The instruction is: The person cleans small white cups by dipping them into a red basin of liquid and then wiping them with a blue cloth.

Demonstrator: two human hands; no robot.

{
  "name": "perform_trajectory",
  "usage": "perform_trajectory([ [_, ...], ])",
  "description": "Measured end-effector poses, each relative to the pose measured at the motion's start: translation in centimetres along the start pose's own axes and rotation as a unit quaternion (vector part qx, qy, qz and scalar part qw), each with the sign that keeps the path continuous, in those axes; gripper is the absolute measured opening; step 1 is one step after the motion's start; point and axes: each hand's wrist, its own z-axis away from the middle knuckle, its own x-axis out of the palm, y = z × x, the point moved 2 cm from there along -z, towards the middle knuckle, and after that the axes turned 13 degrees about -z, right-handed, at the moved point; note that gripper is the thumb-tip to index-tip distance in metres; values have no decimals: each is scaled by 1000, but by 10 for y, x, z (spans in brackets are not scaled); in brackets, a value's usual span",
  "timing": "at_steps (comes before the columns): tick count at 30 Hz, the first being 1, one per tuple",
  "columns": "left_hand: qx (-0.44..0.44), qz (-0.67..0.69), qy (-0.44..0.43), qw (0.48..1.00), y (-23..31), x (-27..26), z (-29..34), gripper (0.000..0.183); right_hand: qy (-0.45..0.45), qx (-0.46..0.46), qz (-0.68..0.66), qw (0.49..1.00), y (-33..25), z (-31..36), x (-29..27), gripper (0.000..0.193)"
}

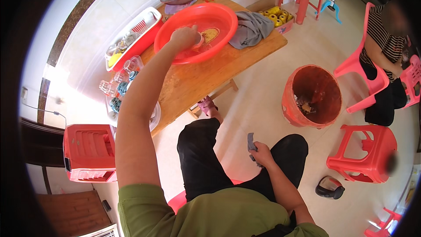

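My left hand (186, 38) reaches into a round red basin (226, 24) on the wooden table, its fingers closed round something pale and rounded that is mostly hidden. Beside it in the basin shows a flat yellow oval (210, 34); I cannot tell its kind. Low by my right knee, my right hand (263, 154) grips a grey cloth (250, 142), which sticks out above and below the fingers. A larger grey cloth (252, 28) lies crumpled on the table, against the basin's right side.
Left of the basin, a red-and-white tub (147, 39) holds dishes, with several glasses (120, 79) nearer me. A red bin (289, 101) with scraps inside stands on the floor at right. Beyond it are a red stool (362, 158), a kettle (330, 188) and a seated person (381, 39).
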Motion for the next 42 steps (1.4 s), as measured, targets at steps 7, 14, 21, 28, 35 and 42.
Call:
perform_trajectory([
  [7, 66, -59, -89, 992, 5, -11, 0, 23, 3, -8, 11, 1000, -9, 3, -1, 15],
  [14, -92, 89, -190, 973, -18, 0, 2, 23, -4, 24, -20, 1000, -13, 5, -1, 14],
  [21, -6, 84, -61, 995, -11, -1, 4, 24, -8, 18, -21, 1000, -11, 3, 1, 14],
  [28, -95, 114, -111, 983, -13, -11, 4, 30, -10, -3, -5, 1000, -2, 1, 1, 14],
  [35, -125, 566, -158, 799, -30, 10, 14, 28, -16, -14, -2, 1000, -1, -1, 3, 16],
  [42, -65, 518, -63, 850, -30, 15, 14, 22, -9, -9, -24, 1000, -3, 1, 3, 16],
])
